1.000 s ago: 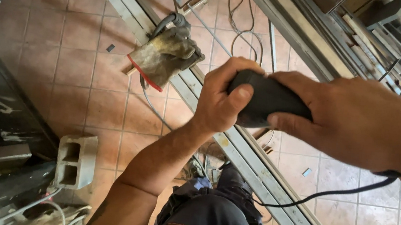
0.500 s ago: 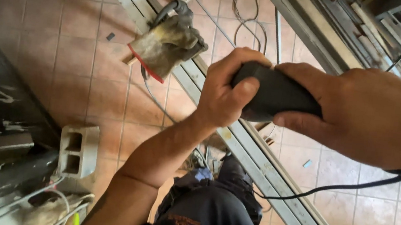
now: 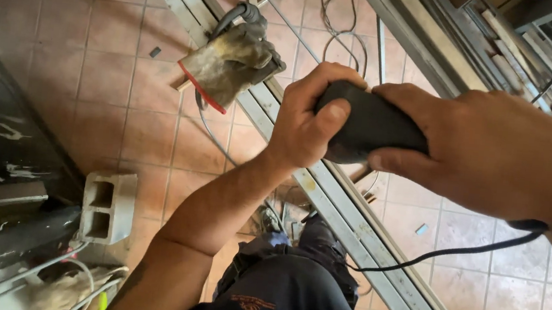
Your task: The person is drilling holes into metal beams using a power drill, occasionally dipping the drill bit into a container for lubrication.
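**Both hands on the power tool**

Here my left hand [image 3: 307, 121] and right hand [image 3: 495, 151] both wrap the black power tool [image 3: 368, 124], each grip closed on its body, above the long metal frame [image 3: 345, 210] lying across the tiled floor [image 3: 56, 36]. A worn glove [image 3: 231, 61] rests on the frame's far end. I judge I'm positioning; lowering needs steadiness.

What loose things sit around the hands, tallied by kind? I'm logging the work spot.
Power tool, black, held by left hand and right hand: 1
Work glove, lying on the metal frame: 1
Concrete block on the tiled floor: 1
Black cord from the tool: 1
Total: 4
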